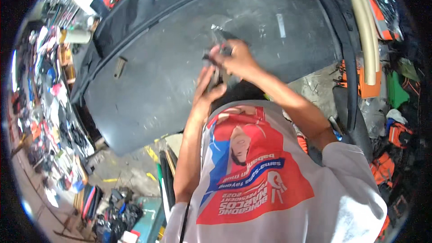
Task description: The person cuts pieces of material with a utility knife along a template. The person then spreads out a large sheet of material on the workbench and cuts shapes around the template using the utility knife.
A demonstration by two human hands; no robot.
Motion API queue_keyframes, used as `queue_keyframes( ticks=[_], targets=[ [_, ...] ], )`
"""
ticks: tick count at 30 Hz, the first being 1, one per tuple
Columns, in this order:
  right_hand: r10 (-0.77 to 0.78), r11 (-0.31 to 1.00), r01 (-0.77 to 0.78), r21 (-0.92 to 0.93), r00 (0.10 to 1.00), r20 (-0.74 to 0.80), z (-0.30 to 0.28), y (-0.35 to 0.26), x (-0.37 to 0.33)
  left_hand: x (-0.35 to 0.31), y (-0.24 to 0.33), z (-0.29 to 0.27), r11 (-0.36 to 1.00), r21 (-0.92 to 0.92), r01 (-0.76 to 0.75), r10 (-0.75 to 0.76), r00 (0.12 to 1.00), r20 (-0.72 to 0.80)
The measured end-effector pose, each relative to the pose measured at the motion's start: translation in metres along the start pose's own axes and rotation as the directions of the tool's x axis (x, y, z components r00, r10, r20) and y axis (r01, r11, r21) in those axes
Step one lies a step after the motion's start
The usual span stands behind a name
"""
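Observation:
My right hand point(238, 58) is closed around a dark object with a bit of red, blurred by motion. Just below it my left hand point(207, 91) curls round a small greyish piece, whose kind I cannot make out. Both hands are close together over the near edge of a large dark grey sheet point(153, 76). Beyond the fingers a shiny clear patch point(218, 29) catches the light. On the left part of the sheet lies a short grey-brown bar-shaped object point(120, 66).
A pale shiny strip point(281, 25) lies on the sheet's right side. Black padded material point(117, 31) lines the far left edge. Long beige tubes point(365, 31) and orange pieces point(369, 83) are at the right. Heaped mixed items point(54, 121) fill the left; black bags point(119, 218) sit lower left.

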State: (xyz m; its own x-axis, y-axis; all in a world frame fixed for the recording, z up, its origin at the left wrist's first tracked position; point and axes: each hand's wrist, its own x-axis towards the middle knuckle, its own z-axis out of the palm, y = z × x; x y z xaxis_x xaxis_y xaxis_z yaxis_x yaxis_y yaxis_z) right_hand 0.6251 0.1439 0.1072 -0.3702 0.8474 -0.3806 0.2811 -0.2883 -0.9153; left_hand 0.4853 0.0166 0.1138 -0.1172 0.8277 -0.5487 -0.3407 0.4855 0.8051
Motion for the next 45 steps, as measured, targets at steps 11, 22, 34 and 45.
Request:
queue_keyframes(
  ticks=[11, 22, 34, 45],
  targets=[
    [-0.066, 0.988, 0.061, 0.142, 0.997, 0.032, -0.05, -0.053, 0.04, 0.077, 0.06, 0.033, 0.988, 0.092, 0.123, -0.132, 0.986, 0.104],
    [0.022, 0.995, -0.017, 0.102, 0.999, -0.047, -0.081, -0.026, 0.012, 0.11, 0.025, 0.093, 0.955, 0.245, -0.167, 0.197, 0.975, -0.101],
    [0.065, 0.968, 0.059, 0.245, 0.88, -0.47, -0.219, -0.034, 0.005, 0.106, -0.054, 0.051, 0.791, 0.599, -0.119, 0.066, 0.992, 0.11],
    [-0.079, 0.976, 0.194, 0.094, 0.728, -0.682, -0.333, -0.041, 0.036, 0.105, -0.107, 0.045, 0.12, 0.949, -0.292, 0.177, 0.947, 0.269]
  ],
)
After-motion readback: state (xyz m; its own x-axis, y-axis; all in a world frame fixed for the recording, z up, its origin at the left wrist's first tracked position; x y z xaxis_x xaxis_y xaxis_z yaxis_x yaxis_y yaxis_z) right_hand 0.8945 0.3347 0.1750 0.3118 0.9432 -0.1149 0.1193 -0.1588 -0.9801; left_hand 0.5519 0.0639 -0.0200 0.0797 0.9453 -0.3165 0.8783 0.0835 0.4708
